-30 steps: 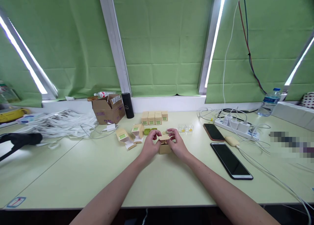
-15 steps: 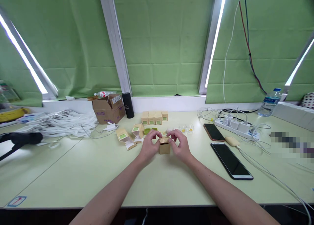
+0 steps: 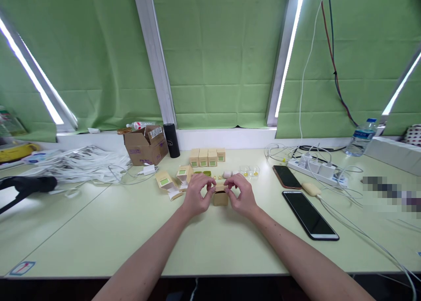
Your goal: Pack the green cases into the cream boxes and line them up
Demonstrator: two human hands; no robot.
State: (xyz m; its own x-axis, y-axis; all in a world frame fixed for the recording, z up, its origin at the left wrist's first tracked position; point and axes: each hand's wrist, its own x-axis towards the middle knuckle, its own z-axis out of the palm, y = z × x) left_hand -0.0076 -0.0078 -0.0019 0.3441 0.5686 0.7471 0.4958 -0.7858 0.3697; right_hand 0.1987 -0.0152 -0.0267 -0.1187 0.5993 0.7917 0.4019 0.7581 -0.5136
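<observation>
A small brown cardboard box stands on the pale table between my hands, its top flap partly raised. My left hand pinches the flap's left side with thumb and forefinger. On the right edge of the same flap, my right hand has its fingertips closed. Just behind lie green pieces, a pinkish-white roll and clear cups with yellow bits. Unfolded cartons with green labels rest to the left. Several closed small boxes stand in a row farther back.
At the right lie two phones, a cream plug-like block, a power strip and loose cables. A water bottle stands behind. To the left are an open carton, a black cylinder and white strips.
My left hand has shifted slightly left and down at the box. The flap is tilted differently, and more of the small pieces behind it show. My right hand has barely moved.
</observation>
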